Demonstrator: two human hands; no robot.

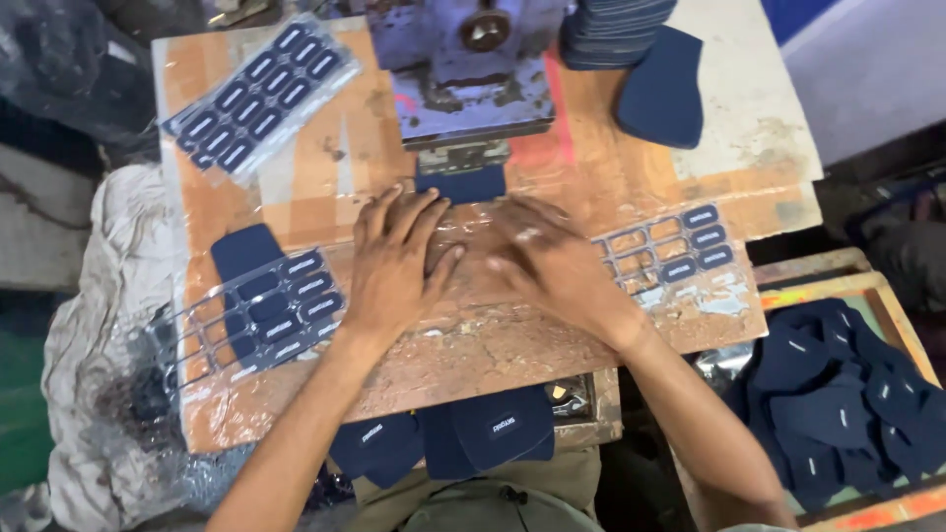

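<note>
1. Near edge of worktop (473,365): two dark navy fabric pieces (493,433), each bearing a small white label, hanging over the front edge just below the arms.
2. Right of worktop, off its near right corner: wooden tray (892,296) heaped with navy fabric pieces (847,394), small white marks on several.
3. Near left corner: clear plastic sheet of navy label patches (281,305), partly emptied, lying over a navy fabric piece (241,251).
4. Centre of worktop: left hand (399,261) flat, fingers spread apart, palm down on clear shiny film, gripping nothing.
5. Right hand (547,261) just beside it, also flat and pressing down, fingers loosely apart, blurred; exact finger contact hard to tell.
6. Right edge: another label sheet (680,251), mostly empty cells, four navy patches left at its far end, partly under the right hand.
7. Just beyond fingertips: navy fabric piece under press (461,184), dark blue, flat, rectangular visible part, far end tucked beneath the machine; left fingertips near its front edge.
8. Far centre: blue-purple press machine (463,74), paint worn.
9. Far left corner: full sheet of navy patches (258,94), lying diagonal.
10. Far right: stack of navy pieces (616,30), one curved navy piece (662,89) beside it.
</note>
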